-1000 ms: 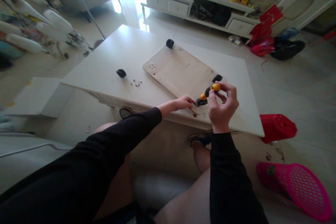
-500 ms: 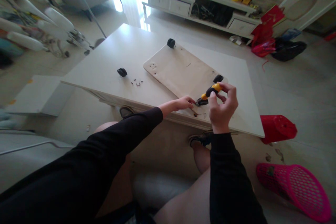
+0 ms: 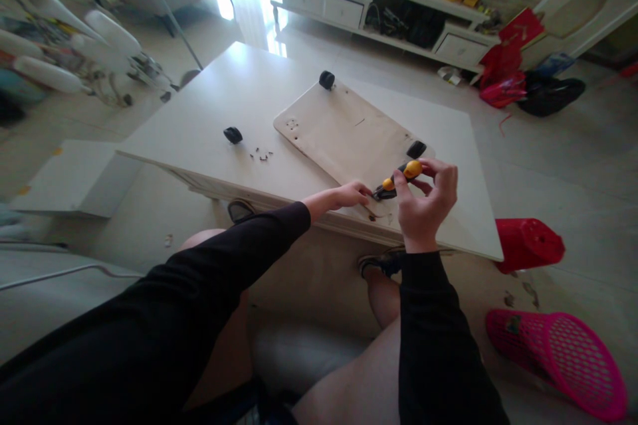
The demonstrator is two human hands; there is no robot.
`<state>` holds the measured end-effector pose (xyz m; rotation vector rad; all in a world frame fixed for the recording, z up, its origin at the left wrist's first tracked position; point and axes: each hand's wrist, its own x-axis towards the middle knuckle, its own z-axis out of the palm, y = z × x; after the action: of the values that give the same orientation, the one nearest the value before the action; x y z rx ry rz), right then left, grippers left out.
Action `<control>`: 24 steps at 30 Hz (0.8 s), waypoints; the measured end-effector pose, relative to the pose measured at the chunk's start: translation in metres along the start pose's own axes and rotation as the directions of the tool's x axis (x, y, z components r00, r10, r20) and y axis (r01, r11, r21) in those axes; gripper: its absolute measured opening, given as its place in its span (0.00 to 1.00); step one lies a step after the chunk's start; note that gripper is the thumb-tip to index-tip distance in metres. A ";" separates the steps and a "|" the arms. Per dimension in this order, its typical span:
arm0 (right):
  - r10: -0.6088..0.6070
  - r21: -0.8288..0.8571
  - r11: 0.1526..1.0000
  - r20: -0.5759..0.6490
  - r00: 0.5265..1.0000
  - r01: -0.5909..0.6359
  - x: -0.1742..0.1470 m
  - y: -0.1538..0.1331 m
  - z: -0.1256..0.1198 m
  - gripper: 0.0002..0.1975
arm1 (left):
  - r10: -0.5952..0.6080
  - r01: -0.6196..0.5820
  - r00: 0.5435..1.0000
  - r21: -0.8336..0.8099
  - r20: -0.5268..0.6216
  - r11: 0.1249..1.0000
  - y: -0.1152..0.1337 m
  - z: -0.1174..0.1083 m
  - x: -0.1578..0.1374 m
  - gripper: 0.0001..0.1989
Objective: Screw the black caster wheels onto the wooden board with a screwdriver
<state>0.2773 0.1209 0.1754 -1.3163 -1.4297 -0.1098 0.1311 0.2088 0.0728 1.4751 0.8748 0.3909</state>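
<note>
A yellow-and-black screwdriver [image 3: 403, 176] is held in my right hand [image 3: 427, 204], its tip slanting down to the near corner of a pale board [image 3: 351, 129]. Beside the tip, my left hand [image 3: 353, 195] has its fingers closed at the board's near edge; what they pinch is hidden. A black caster at that corner shows only in part behind the screwdriver. Two more casters stand on the board, one at the far corner [image 3: 327, 80] and one at the right corner [image 3: 417, 149]. The left corner has bare screw holes. A loose caster [image 3: 232, 135] lies on the table near several small screws [image 3: 262, 157].
The white table [image 3: 199, 113] carries the board. A red bin [image 3: 529, 244] stands by its right end, and a pink mesh basket [image 3: 558, 358] lies on the floor at lower right. A cluttered white cabinet [image 3: 343, 10] stands along the far wall.
My right hand has turned on the screwdriver, and its handle sits slightly lower and further right. The left hand stays at the board's near corner.
</note>
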 end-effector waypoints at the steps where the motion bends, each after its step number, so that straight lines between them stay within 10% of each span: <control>1: 0.015 0.022 1.000 0.006 1.000 -0.015 -0.001 0.000 0.000 0.18 | 0.007 -0.007 1.000 0.008 0.001 1.000 0.000 0.000 0.000 0.17; 24: -0.004 0.011 1.000 -0.013 1.000 0.004 0.000 0.001 0.001 0.14 | -0.011 0.012 1.000 0.020 -0.007 1.000 -0.005 0.000 0.006 0.18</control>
<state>0.2777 0.1217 0.1749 -1.3015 -1.4200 -0.1122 0.1338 0.2125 0.0665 1.4875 0.8949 0.3801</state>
